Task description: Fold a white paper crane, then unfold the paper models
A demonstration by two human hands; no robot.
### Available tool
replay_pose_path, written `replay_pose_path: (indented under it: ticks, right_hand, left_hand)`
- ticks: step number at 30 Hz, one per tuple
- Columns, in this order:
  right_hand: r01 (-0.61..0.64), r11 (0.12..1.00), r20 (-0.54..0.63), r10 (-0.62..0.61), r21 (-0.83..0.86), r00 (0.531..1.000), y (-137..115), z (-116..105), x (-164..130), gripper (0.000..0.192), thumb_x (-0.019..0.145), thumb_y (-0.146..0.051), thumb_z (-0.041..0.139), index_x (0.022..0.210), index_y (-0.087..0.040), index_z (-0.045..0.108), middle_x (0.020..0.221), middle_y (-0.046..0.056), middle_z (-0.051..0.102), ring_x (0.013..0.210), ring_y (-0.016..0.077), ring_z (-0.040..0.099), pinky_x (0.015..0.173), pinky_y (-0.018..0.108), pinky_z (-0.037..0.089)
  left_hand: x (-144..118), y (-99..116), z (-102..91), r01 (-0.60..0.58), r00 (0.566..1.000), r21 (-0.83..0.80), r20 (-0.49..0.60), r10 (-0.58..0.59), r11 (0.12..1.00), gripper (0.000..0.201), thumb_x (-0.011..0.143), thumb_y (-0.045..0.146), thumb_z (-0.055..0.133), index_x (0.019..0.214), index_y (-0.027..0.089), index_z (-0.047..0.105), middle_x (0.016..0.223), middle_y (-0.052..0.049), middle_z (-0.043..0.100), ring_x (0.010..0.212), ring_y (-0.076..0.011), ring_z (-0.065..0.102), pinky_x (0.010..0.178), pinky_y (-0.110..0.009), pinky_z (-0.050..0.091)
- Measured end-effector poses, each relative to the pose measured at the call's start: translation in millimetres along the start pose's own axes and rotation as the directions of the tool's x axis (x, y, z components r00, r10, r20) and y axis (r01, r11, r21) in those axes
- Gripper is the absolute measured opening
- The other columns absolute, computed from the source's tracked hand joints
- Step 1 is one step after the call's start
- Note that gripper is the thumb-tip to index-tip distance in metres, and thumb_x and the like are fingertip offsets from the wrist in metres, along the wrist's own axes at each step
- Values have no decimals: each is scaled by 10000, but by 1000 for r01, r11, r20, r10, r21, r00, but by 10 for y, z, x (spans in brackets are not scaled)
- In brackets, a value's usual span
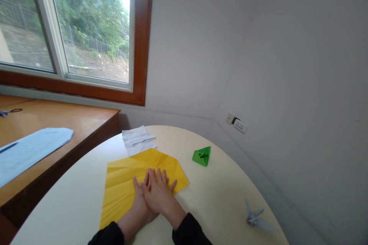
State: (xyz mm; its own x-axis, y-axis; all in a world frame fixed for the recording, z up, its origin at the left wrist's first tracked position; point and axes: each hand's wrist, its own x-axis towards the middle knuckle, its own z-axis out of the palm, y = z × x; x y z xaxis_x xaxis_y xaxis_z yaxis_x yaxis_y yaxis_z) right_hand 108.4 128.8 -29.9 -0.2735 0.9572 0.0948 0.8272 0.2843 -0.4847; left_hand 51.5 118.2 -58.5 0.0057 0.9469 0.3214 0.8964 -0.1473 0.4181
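Note:
A large yellow paper sheet (123, 183) with several creases lies flat on the cream round table (218, 199). Both of my hands rest on its right part, palms down. My right hand (161, 193) lies partly over my left hand (138, 199), fingers spread and pointing away from me. Neither hand grips anything. Dark sleeves cover both wrists at the bottom edge.
A small green folded paper piece (202, 156) sits right of the sheet. A grey-blue paper crane (255, 218) stands near the table's right edge. Crumpled white paper (138, 140) lies behind the sheet. To the left, a wooden desk (57, 118) holds a light blue sheet (28, 149).

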Motion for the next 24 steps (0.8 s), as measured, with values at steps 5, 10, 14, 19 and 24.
replay_pose_path:
  ticks: [5,10,14,19,24]
  right_hand:
    - [-85,995,43,88,-60,995,120,-119,54,656,844,-616,336,1390,-252,325,1446,181,304,1337,419,180,911,766,78]
    - [-130,983,131,146,-128,981,74,-249,52,715,845,-620,309,1417,-194,263,1465,217,220,1339,434,144,909,767,48]
    - [-157,973,112,177,-169,978,28,-275,48,707,860,-568,334,1363,-71,358,1432,274,257,1332,423,198,941,737,112]
    - [-178,965,104,200,-193,974,14,-288,55,668,864,-555,345,1350,-99,381,1437,253,271,1333,405,218,959,721,133]
    - [-199,949,170,243,-244,955,48,-309,80,676,874,-594,230,1399,-175,300,1485,184,201,1364,360,146,988,699,116]
  left_hand:
    - [32,131,-366,-69,946,176,325,8,982,532,773,341,481,1301,390,437,1445,-85,340,1328,-429,197,913,-742,-68]
    - [35,130,-412,-73,926,206,377,-11,976,568,803,356,430,1358,386,313,1480,-103,244,1351,-400,151,922,-734,-65]
    - [42,135,-413,-57,915,217,401,-36,974,618,782,345,436,1380,344,278,1487,-117,199,1364,-381,105,931,-729,-56]
    - [50,109,-381,-62,911,235,411,-42,970,644,768,327,430,1390,325,260,1488,-118,194,1367,-381,74,935,-730,-54]
    - [46,24,-284,-74,911,236,411,-30,969,614,798,383,393,1390,355,230,1493,-101,192,1370,-373,54,936,-727,-65]
